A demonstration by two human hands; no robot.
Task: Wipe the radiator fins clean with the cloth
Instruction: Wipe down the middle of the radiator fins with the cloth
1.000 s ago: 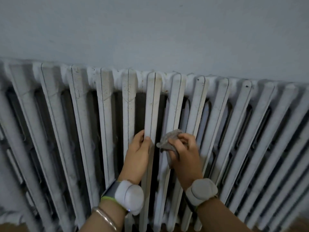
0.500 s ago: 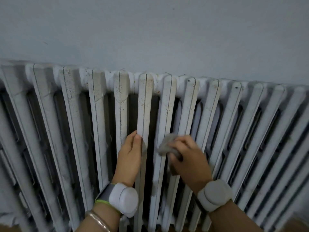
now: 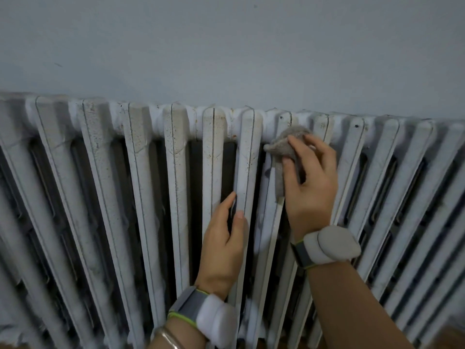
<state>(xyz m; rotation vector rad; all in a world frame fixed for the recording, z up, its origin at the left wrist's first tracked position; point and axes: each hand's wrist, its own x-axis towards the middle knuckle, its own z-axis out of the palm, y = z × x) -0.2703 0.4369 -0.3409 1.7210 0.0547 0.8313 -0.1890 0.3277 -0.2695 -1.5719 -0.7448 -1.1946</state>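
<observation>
A white cast-iron radiator [image 3: 141,197] with many upright fins spans the frame; the fins are speckled with brown dirt. My right hand [image 3: 310,180] holds a small grey cloth [image 3: 286,144] against the top of a fin right of centre, thumb and fingers spread over it. My left hand [image 3: 224,238] rests lower on the neighbouring fin to the left, its fingers reaching into the dark gap beside that fin and its thumb lying on the fin's front.
A plain pale wall [image 3: 226,46] rises above the radiator. Dark gaps [image 3: 227,167] run between the fins. Both wrists wear bands with white pods [image 3: 332,244].
My right hand has slid the cloth up the fin from mid-height to near its top. My left hand keeps its place on the neighbouring fin.
</observation>
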